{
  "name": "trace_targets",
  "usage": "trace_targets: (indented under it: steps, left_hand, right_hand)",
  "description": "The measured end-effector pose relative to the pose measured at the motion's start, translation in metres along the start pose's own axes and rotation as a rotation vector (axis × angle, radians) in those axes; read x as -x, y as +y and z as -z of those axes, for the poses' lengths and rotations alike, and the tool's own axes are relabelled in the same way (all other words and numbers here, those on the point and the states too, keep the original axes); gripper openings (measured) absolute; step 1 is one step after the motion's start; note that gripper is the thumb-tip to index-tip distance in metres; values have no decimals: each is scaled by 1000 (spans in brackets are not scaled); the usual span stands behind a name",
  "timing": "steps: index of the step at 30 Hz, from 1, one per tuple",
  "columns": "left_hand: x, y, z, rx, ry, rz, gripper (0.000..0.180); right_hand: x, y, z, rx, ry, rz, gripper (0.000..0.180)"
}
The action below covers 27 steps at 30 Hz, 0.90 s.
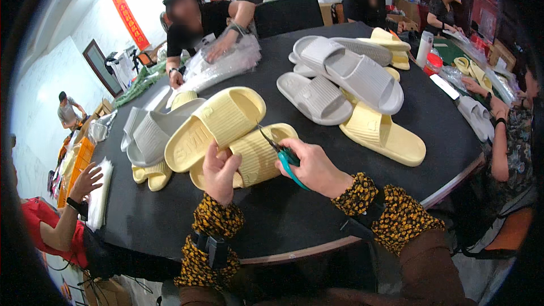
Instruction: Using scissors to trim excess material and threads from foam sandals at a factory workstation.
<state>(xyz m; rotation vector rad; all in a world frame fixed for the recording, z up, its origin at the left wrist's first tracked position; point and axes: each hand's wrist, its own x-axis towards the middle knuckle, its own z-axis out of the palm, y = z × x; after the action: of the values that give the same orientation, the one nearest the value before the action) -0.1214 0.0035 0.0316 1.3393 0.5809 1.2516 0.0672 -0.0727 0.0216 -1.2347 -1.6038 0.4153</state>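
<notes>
My left hand pinches the lower edge of a yellow slide slipper, which is tilted over a second yellow slipper. In my right hand is a pair of snips with teal handles. Their dark blades point up and left, close to the toe opening of the tilted slipper; whether they touch it I cannot tell. To the left of my hands lie grey slippers, partly over another yellow pair. A pile of grey slippers and yellow slippers lies to the right.
The black round table has a pale rim. Across it a person handles clear plastic bags. Another person's hand is at the left edge, beside stacked bags. A white bottle and red-lidded jar stand at far right.
</notes>
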Motion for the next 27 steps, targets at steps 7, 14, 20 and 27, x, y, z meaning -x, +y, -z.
trace_targets:
  steps: [7,14,20,27]
  left_hand:
    - [-1,-3,0,-3,-16,20,55]
    - [2,-5,2,-12,-51,50,53]
    - [3,-6,0,17,-72,5,53]
    - [3,-3,1,-11,-118,-1,53]
  right_hand:
    - [-2,-1,4,67,91,12,37]
    - [0,-3,11,195,76,36,41]
    - [-1,-2,10,183,68,-16,37]
    - [-3,-2,8,104,86,-15,36]
